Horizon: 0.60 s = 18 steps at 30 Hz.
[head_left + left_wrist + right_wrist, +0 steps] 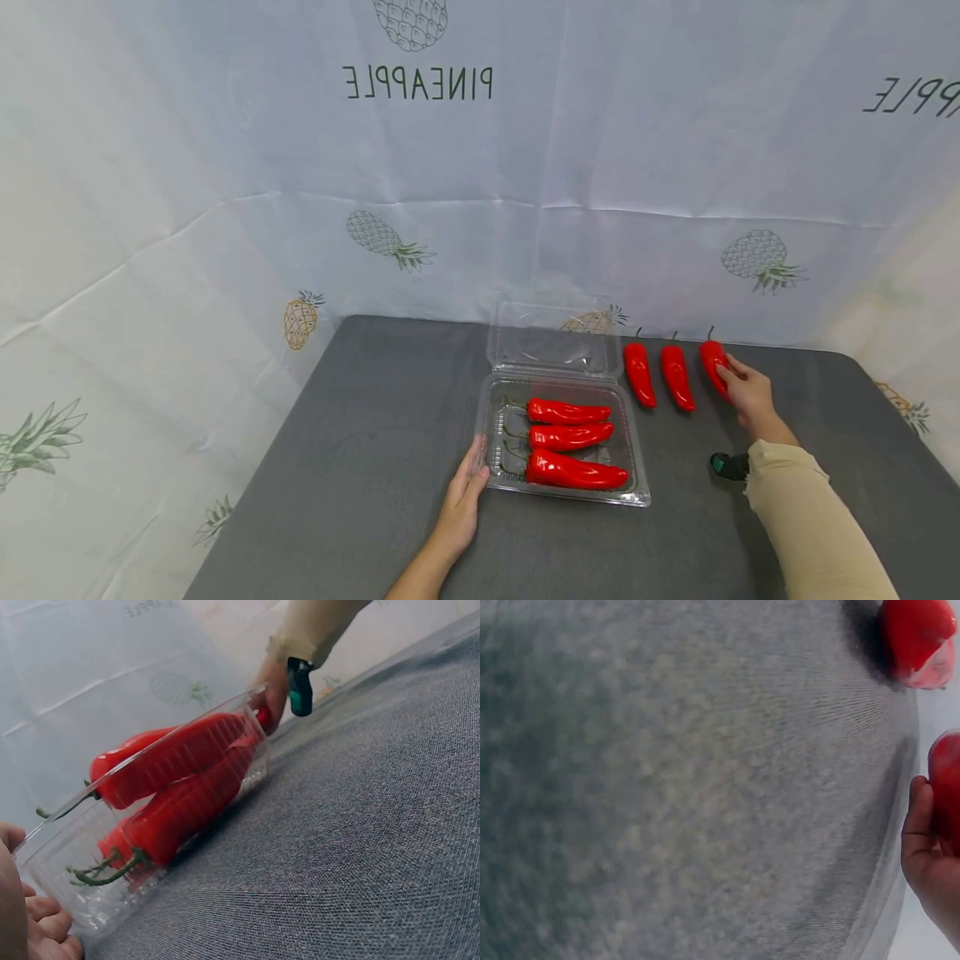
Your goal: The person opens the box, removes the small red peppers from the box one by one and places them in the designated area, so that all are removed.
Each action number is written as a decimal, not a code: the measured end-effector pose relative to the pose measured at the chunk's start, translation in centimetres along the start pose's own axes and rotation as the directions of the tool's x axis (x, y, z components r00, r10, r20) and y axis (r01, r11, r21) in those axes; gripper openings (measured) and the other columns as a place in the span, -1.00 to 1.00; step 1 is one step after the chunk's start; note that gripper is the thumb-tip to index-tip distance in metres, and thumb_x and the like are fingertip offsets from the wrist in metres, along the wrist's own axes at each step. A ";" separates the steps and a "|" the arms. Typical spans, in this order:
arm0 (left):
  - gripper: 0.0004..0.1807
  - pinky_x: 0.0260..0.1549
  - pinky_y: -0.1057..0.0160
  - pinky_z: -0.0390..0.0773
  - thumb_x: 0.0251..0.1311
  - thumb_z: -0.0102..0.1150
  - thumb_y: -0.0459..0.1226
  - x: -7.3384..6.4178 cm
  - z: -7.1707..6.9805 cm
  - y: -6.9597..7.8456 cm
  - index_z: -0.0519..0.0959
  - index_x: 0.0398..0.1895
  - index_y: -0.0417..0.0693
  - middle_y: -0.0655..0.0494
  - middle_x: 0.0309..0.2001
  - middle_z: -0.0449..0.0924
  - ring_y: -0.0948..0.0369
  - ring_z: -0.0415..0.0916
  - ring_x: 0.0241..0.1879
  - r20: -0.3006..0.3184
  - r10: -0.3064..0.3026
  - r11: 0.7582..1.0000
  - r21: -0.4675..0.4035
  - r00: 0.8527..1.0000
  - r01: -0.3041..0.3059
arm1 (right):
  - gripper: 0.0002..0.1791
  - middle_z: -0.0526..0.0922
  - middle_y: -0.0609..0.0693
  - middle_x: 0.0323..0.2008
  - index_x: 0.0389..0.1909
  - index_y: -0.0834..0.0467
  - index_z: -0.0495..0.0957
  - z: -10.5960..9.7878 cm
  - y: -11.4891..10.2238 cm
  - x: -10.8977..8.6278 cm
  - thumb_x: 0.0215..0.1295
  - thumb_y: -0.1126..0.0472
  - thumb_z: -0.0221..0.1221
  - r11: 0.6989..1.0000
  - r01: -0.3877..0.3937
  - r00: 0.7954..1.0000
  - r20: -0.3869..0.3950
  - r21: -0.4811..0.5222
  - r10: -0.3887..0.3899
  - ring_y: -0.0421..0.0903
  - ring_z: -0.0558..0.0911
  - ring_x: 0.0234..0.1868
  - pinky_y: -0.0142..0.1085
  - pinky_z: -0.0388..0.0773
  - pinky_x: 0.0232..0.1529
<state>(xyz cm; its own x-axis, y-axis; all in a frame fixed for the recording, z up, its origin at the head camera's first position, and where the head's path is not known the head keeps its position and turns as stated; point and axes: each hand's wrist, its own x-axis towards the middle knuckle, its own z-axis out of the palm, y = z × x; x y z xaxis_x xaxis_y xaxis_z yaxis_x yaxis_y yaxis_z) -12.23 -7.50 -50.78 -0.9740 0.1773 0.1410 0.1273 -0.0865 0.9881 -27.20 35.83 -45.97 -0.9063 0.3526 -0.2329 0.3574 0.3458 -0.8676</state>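
My left hand [459, 507] grips the left side of a clear plastic clamshell container [639, 454], thumb at its rim. Inside lie three glossy red peppers [573, 472], one behind another, their green stems [112, 877] pointing left. At the right, my right hand [752, 398] pinches a red pepper [712, 360] between thumb and fingers; in the right wrist view only part of this pepper [946, 776] shows. Left of it, two more red peppers [677, 379] lie side by side on the table, stems toward the back.
The container's clear lid [551, 337] stands open behind it, near the curtain [645, 150] printed with pineapples. A dark grey cloth covers the table [360, 433]. A black and green wrist device [729, 467] sits at my right sleeve [810, 517].
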 end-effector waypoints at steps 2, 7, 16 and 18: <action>-0.39 0.20 0.70 0.03 0.42 -0.25 -0.30 0.0 0.0 0.0 -0.13 0.40 -0.45 -0.33 0.43 -0.13 0.51 -0.07 0.33 0.001 0.003 1.000 -0.002 1.000 -0.003 | -0.34 -0.10 0.26 0.44 0.40 0.12 -0.10 0.0 0.2 0.0 0.41 -0.06 -0.18 1.000 0.001 1.000 0.001 -0.023 -0.001 0.21 0.02 0.40 0.04 0.13 0.37; -0.39 0.21 0.70 0.02 0.43 -0.27 -0.30 0.0 0.0 0.0 -0.13 0.40 -0.45 -0.34 0.43 -0.14 0.52 -0.08 0.33 0.007 0.020 1.000 0.008 1.000 -0.020 | -0.38 -0.13 0.29 0.43 0.41 0.10 -0.11 0.3 0.7 0.0 0.43 -0.03 -0.21 0.997 0.011 1.000 0.005 -0.079 -0.011 0.26 -0.04 0.42 0.07 0.10 0.37; -0.39 0.21 0.70 0.01 0.43 -0.28 -0.28 -0.1 -0.1 0.0 -0.15 0.40 -0.43 -0.32 0.44 -0.15 0.26 -0.15 0.39 0.013 0.012 1.000 0.009 1.000 -0.012 | -0.39 -0.13 0.33 0.42 0.41 0.12 -0.12 0.9 0.4 -0.2 0.45 0.02 -0.22 0.988 0.036 0.999 0.022 -0.148 -0.033 0.31 -0.04 0.41 0.11 0.10 0.35; -0.39 0.21 0.70 0.01 0.43 -0.27 -0.28 -0.1 -0.1 -0.1 -0.15 0.41 -0.43 -0.32 0.44 -0.15 0.30 -0.14 0.39 0.013 0.011 1.000 0.007 1.000 -0.011 | -0.40 -0.11 0.34 0.41 0.41 0.14 -0.12 1.0 0.3 -0.3 0.45 0.05 -0.22 0.983 0.040 0.999 0.024 -0.178 -0.037 0.31 -0.01 0.40 0.10 0.13 0.34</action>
<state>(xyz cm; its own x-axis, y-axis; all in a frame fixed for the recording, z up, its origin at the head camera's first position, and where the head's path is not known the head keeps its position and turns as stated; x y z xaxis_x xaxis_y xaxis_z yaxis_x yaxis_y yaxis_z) -12.15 -7.59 -50.85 -0.9700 0.1892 0.1529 0.1396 -0.0815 0.9868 -27.08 34.96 -46.57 -0.9239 0.3189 -0.2114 0.3552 0.5092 -0.7839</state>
